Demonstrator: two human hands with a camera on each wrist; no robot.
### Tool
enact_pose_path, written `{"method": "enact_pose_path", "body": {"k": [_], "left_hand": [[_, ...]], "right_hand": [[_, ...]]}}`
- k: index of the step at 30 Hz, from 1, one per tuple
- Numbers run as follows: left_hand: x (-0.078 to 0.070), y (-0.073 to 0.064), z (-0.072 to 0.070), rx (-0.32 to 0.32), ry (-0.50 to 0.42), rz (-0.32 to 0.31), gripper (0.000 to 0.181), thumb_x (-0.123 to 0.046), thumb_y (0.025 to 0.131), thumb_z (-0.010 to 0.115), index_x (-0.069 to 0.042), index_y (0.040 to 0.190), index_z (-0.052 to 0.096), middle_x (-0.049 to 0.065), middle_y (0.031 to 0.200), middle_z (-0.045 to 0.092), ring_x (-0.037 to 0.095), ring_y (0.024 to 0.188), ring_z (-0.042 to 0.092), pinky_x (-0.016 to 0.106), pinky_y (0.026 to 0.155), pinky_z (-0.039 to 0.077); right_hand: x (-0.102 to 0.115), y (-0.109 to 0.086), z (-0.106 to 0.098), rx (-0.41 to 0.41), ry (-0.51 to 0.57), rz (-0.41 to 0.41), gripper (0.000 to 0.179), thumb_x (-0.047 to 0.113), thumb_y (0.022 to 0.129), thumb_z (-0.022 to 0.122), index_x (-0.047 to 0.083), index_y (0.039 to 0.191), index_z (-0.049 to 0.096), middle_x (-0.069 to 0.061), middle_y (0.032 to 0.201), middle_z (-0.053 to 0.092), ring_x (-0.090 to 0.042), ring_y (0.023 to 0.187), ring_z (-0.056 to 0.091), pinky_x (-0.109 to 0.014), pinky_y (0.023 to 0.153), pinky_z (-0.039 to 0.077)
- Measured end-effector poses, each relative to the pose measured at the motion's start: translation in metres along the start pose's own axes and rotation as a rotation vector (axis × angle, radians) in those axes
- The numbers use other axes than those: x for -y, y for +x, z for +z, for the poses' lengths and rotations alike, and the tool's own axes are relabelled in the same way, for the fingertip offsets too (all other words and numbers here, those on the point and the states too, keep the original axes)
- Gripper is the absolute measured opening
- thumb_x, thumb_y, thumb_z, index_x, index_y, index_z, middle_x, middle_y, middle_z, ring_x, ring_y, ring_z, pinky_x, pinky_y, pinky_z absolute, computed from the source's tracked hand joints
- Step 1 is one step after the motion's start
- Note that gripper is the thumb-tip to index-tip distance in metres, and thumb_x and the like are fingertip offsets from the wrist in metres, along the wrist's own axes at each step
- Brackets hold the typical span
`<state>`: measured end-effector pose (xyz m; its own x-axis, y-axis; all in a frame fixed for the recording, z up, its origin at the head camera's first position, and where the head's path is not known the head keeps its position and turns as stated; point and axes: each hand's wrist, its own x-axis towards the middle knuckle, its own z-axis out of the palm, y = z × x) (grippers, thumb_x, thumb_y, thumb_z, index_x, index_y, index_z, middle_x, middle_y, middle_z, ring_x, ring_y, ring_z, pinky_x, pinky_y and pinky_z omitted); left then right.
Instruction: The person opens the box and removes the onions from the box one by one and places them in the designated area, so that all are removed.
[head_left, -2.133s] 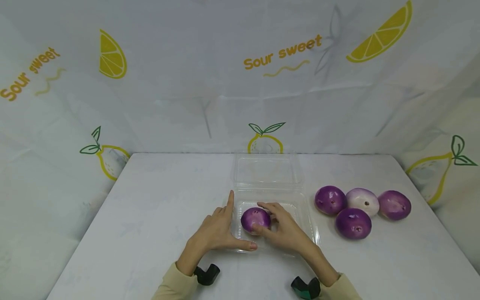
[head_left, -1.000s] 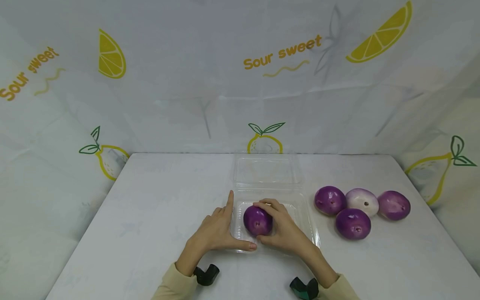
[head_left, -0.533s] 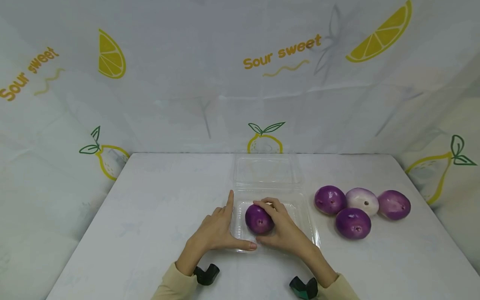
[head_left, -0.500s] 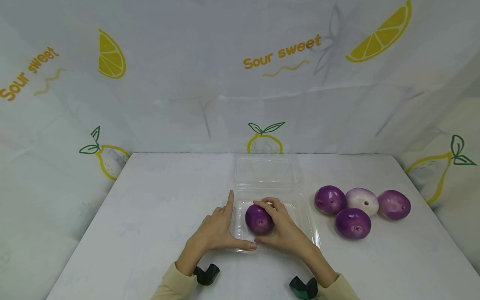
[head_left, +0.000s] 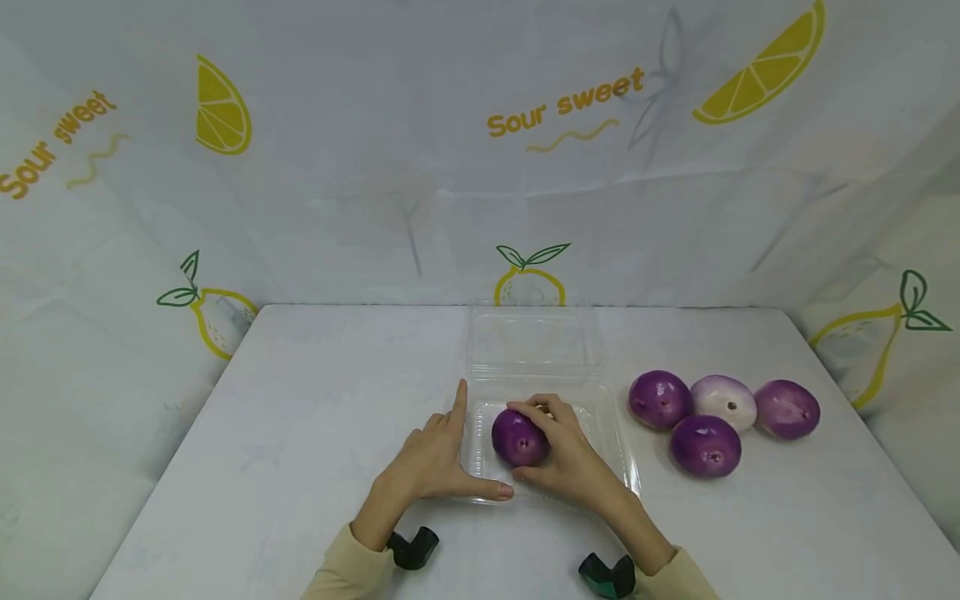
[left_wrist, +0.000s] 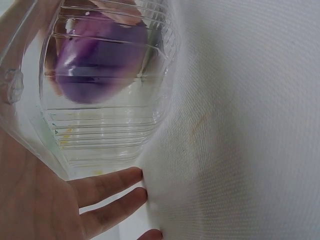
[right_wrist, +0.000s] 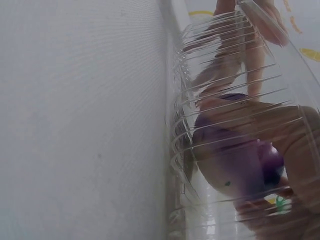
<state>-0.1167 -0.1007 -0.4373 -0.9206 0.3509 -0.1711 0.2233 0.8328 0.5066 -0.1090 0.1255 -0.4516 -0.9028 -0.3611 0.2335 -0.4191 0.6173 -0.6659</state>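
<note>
A glossy, peeled-looking red onion point(head_left: 519, 438) is inside the left part of a clear plastic clamshell box point(head_left: 592, 458). My right hand point(head_left: 562, 454) holds it from the right, thumb in front and fingers curled over the far side. Along the box's left side, my left hand point(head_left: 431, 462) lies with index finger straight and thumb stretched across the front left corner. In the left wrist view, the onion point(left_wrist: 100, 60) shows through the ribbed wall, and the left hand's fingers point(left_wrist: 112, 210) extend beyond the box. Reflections in the right wrist view blur the exact finger contact.
The box's lid point(head_left: 534, 340) lies folded back toward the wall cloth. Several more onions sit grouped right of the box, including a pale one point(head_left: 723, 402) and a dark one point(head_left: 706, 447). The white table point(head_left: 330, 375) stretches out to the left.
My right hand has turned the onion so that its scar faces forward, and the onion has shifted slightly right. My left hand has stayed at the box's left side.
</note>
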Motion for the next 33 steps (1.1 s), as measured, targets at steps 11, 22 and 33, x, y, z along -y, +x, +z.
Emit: {"method": "enact_pose_path", "body": {"k": [11, 22, 33], "left_hand": [[-0.001, 0.000, -0.001, 0.010, -0.002, -0.004, 0.156, -0.082, 0.057, 0.081, -0.010, 0.165, -0.003, 0.027, 0.152, 0.051, 0.040, 0.138, 0.052, 0.063, 0.103, 0.048], [-0.002, 0.000, 0.000, 0.016, -0.011, -0.017, 0.155, -0.081, 0.057, 0.082, -0.010, 0.165, -0.004, 0.030, 0.149, 0.051, 0.043, 0.140, 0.051, 0.063, 0.106, 0.047], [-0.001, 0.000, 0.000, 0.008, -0.023, -0.024, 0.156, -0.080, 0.055, 0.083, -0.011, 0.165, -0.003, 0.031, 0.146, 0.053, 0.040, 0.135, 0.055, 0.060, 0.106, 0.048]], "right_hand": [[0.001, 0.000, 0.001, -0.051, -0.049, -0.008, 0.087, 0.011, 0.060, 0.099, 0.014, 0.139, 0.063, -0.007, 0.132, 0.058, -0.026, 0.121, 0.050, -0.052, 0.098, 0.054], [0.008, -0.006, -0.012, -0.151, -0.056, -0.002, 0.083, 0.016, 0.064, 0.099, 0.012, 0.139, 0.062, -0.012, 0.131, 0.060, -0.031, 0.122, 0.054, -0.053, 0.098, 0.056], [0.006, -0.022, -0.049, -0.288, -0.088, -0.004, 0.085, 0.019, 0.063, 0.099, 0.012, 0.139, 0.061, -0.011, 0.130, 0.058, -0.027, 0.119, 0.057, -0.052, 0.095, 0.055]]}}
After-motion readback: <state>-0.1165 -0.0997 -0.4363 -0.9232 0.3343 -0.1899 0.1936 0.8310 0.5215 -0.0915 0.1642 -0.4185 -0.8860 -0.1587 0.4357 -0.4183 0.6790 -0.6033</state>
